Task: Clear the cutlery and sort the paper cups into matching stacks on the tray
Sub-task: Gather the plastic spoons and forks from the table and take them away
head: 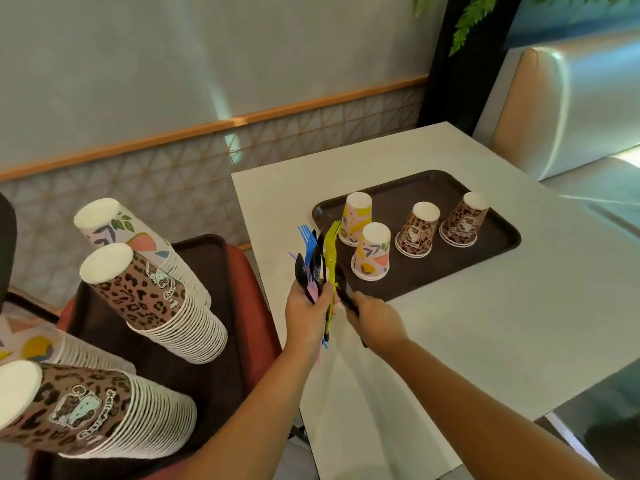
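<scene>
My left hand (306, 315) grips a bundle of plastic cutlery (317, 261) upright at the table's left edge: blue and yellow forks, black spoons, a pink piece. My right hand (375, 317) holds one black piece of cutlery (343, 289) right beside the bundle. On the dark brown tray (498, 249) stand upside-down paper cups: two short floral stacks (356, 218) (372, 251) on the left and two leopard-print stacks (415, 230) (462, 220) on the right.
A white table (502, 323) carries the tray. To the left, a second dark tray (204, 258) on a red chair holds tall stacks of leopard cups (149, 299) (86, 410) and floral cups (138, 237). A padded bench (568, 98) stands at the back right.
</scene>
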`<action>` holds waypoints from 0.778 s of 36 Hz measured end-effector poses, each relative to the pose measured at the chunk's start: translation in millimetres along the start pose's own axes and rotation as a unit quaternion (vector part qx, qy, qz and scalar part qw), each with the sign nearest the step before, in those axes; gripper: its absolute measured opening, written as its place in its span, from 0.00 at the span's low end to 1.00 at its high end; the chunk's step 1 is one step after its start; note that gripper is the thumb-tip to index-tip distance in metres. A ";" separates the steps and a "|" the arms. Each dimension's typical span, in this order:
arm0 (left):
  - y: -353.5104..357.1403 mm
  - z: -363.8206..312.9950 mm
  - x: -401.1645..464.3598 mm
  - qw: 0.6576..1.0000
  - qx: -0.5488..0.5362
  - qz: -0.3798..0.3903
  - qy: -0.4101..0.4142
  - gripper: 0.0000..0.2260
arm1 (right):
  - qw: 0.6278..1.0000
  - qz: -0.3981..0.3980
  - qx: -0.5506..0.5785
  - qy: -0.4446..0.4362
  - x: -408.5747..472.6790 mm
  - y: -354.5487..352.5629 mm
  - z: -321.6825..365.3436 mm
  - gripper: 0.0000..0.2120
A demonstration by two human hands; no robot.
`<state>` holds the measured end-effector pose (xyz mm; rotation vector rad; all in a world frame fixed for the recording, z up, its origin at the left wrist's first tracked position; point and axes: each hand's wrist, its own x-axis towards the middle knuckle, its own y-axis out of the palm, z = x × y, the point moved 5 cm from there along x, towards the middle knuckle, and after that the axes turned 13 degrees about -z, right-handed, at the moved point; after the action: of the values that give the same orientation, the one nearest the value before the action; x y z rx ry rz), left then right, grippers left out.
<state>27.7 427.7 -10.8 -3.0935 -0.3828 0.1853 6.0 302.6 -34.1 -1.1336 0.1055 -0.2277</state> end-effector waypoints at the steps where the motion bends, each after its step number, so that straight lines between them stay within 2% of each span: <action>1: 4.2 -3.2 -3.7 1.000 -0.004 -0.002 0.001 0.08 | 1.000 -0.012 0.016 0.019 -3.2 -7.2 -4.1 0.13; 8: 52.2 -20.1 -45.5 0.998 -0.037 0.046 0.005 0.05 | 0.967 -0.078 0.177 0.167 -26.3 -52.1 -62.7 0.15; 12: 87.6 -21.3 -79.9 0.997 -0.032 0.073 -0.002 0.05 | 0.957 -0.143 0.198 0.159 -39.4 -79.7 -104.8 0.12; 14: 107.5 -20.1 -98.9 0.995 -0.029 0.090 -0.010 0.04 | 0.943 -0.152 0.248 0.162 -50.9 -98.2 -122.4 0.10; 16: 130.2 -18.8 -119.4 0.993 -0.018 0.116 -0.008 0.05 | 0.916 -0.147 0.323 0.185 -65.3 -115.1 -141.3 0.10; 20: 174.4 -11.9 -161.8 0.988 0.008 0.156 -0.007 0.04 | 0.838 -0.173 0.462 0.235 -96.1 -142.7 -185.9 0.11; 23: 209.0 -5.5 -195.6 0.982 0.035 0.187 -0.003 0.06 | 0.795 -0.176 0.518 0.263 -117.6 -158.5 -221.9 0.08; 26: 246.0 2.6 -235.3 0.974 0.057 0.221 0.002 0.02 | 0.749 -0.194 0.561 0.294 -143.1 -176.8 -262.4 0.08; 28: 264.2 8.1 -255.5 0.969 0.069 0.238 0.005 0.02 | 0.733 -0.207 0.565 0.318 -157.7 -184.7 -286.0 0.07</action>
<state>-155.4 109.2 1.8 -2.9853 0.3673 0.1897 -227.4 11.9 7.7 0.2169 0.2735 -0.9397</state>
